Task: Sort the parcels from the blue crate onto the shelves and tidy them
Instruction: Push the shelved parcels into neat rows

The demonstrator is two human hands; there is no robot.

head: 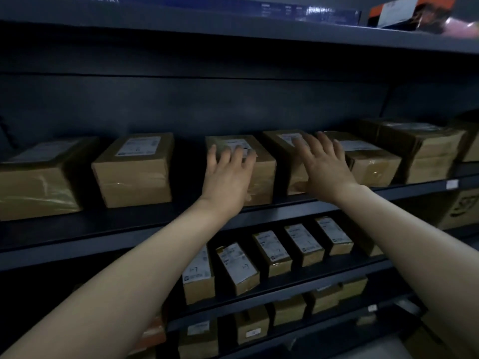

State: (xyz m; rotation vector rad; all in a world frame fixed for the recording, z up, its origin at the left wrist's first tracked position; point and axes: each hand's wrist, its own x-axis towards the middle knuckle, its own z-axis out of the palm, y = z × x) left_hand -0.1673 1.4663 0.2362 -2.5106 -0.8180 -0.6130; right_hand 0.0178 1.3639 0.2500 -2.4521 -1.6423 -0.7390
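Head-worn camera faces the shelves [103, 229] closely, angled slightly down.

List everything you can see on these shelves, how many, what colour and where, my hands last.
Shelves: several levels, dark grey, across the view.
Large parcels: at least six, brown with white labels, middle shelf.
Small parcels: at least five, brown with white labels, shelf below.
Flat box: one, blue, top shelf.
Orange box: one, orange and white, top shelf right.
Left hand: one, flat on third large parcel from left.
Right hand: one, flat on fourth.
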